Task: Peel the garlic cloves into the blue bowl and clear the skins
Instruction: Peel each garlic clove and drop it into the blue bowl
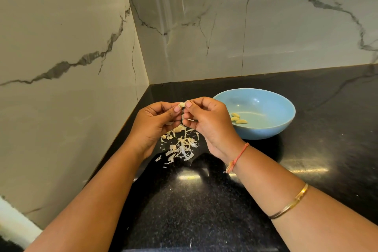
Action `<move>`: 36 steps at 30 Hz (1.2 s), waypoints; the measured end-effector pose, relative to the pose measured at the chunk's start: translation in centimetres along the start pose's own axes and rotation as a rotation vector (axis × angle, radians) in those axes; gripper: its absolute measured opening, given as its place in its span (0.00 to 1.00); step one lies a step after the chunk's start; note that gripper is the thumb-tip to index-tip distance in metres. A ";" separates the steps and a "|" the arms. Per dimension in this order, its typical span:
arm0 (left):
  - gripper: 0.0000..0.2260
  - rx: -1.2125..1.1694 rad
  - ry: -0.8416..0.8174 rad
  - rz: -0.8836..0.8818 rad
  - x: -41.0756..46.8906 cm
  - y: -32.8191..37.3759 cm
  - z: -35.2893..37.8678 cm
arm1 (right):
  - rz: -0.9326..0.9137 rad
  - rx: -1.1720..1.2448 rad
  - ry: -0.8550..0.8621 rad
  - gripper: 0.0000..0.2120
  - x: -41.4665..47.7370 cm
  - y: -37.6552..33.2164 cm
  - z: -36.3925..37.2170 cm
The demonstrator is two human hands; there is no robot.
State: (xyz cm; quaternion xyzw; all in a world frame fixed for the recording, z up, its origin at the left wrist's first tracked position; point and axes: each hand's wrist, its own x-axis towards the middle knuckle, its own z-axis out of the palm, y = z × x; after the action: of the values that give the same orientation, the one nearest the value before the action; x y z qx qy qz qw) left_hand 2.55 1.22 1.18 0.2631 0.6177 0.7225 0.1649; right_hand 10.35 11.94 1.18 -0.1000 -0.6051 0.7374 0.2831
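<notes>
Behind the right hand [210,122], orange wrist thread [239,156] and gold bangle [294,202].

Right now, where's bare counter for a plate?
Bare: the black counter right of the blue bowl and behind it to the marble wall; the near strip this side of the garlic skins, bar a few flecks. Crowded: those skins, left of the bowl, under the left hand and right hand pinching a garlic clove.

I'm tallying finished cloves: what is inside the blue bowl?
Three peeled pale-yellow garlic cloves lie together inside the round blue bowl, on the left of its floor. The right hand covers the bowl's near-left edge, so anything lying there cannot be seen.
</notes>
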 end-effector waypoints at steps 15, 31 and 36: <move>0.07 -0.156 -0.039 -0.035 -0.1 0.1 0.3 | 0.115 0.263 -0.044 0.07 -0.3 -0.9 0.1; 0.06 -0.152 -0.072 -0.058 -0.3 0.3 0.4 | 0.144 0.078 0.007 0.11 -0.4 -0.6 0.6; 0.08 -0.163 -0.036 -0.054 -0.1 0.2 0.1 | 0.130 0.097 0.025 0.17 -0.3 -0.7 0.6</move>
State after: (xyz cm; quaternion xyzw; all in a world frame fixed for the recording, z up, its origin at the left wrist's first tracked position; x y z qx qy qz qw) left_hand 2.68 1.25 1.40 0.2450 0.5609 0.7606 0.2164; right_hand 10.54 11.32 1.95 -0.1344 -0.5574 0.7813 0.2467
